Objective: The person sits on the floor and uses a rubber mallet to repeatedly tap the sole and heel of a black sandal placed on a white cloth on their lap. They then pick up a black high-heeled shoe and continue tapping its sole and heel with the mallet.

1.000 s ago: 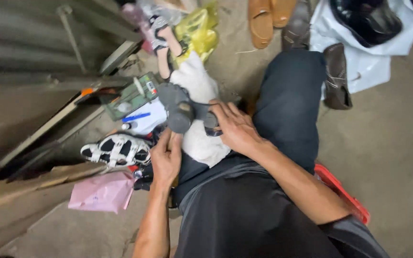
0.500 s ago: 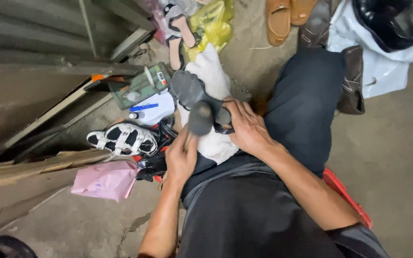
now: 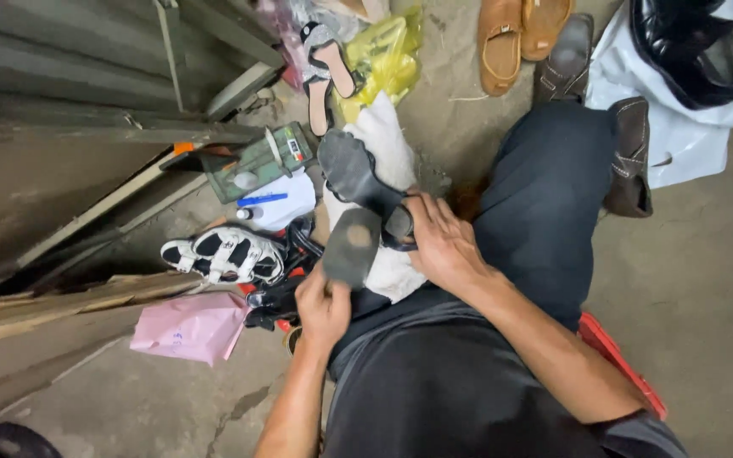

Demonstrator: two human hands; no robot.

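I sit with a white cloth point(image 3: 383, 144) over my lap. A dark shoe point(image 3: 351, 170) lies sole-up on it. My right hand point(image 3: 439, 242) presses on the shoe's heel end and holds it. My left hand point(image 3: 324, 305) grips a flat grey sole piece point(image 3: 352, 246) and holds it against the heel of the shoe.
A white-and-black sandal point(image 3: 226, 254) and a pink bag point(image 3: 188, 326) lie to the left on the concrete floor. A green box point(image 3: 256, 161) with tools sits by grey metal shutters point(image 3: 86, 68). Brown sandals point(image 3: 519, 34), dark shoes point(image 3: 629, 153) and a white bag point(image 3: 697, 127) lie ahead.
The grey sole piece has come down onto the shoe's heel under my left hand. My view has shifted slightly; both hands stay on the shoe.
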